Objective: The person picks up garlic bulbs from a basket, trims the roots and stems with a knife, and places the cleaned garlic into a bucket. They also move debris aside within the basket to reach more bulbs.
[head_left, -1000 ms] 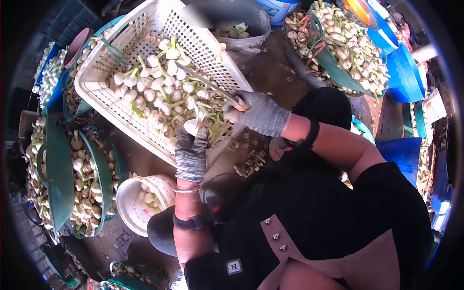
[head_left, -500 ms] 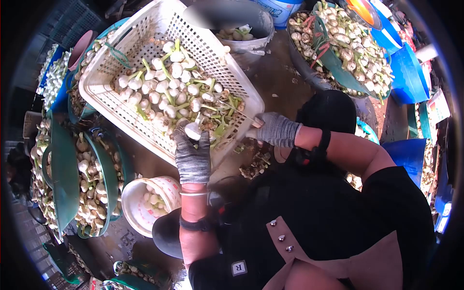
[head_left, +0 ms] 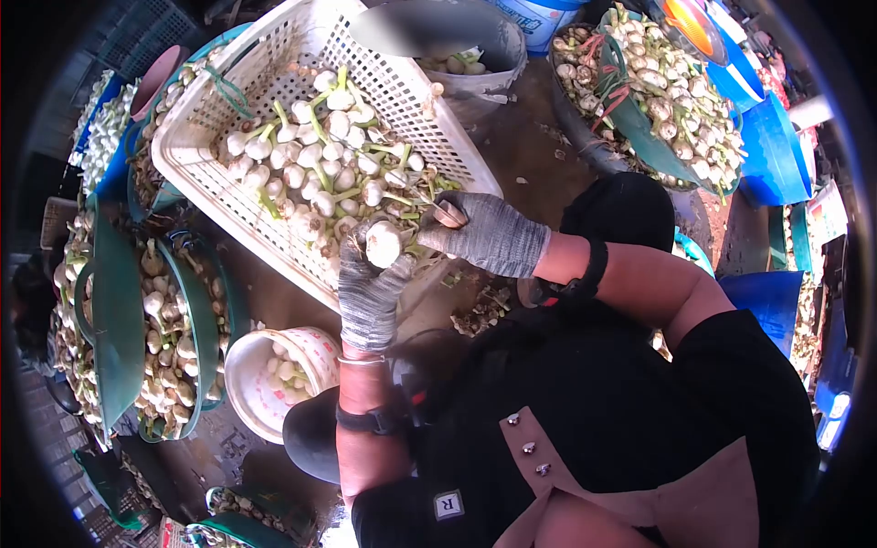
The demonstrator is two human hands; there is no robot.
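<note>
My left hand (head_left: 370, 297), in a grey knitted glove, is closed around a white garlic bulb (head_left: 383, 244) over the near corner of a white plastic basket (head_left: 215, 187). Just right of that bulb, my gloved right hand (head_left: 489, 236) has its fingers curled around a thin, blade-like tool, mostly hidden by the hand. Many garlic bulbs (head_left: 311, 155) with short green stems lie heaped inside the tilted basket, and cut stems and leaves gather near my right fingers.
A white bucket (head_left: 239, 379) holding some peeled-looking bulbs stands by my left knee. Green tubs (head_left: 119, 338) full of garlic are at left. Another heaped tub (head_left: 585, 137) and blue buckets (head_left: 775, 155) are at right. Scraps (head_left: 484, 310) lie on the floor; a grey bucket (head_left: 470, 87) stands behind.
My right hand has moved left from the basket's corner to beside the left hand. The left hand has turned and raised the bulb slightly, showing a round white face.
</note>
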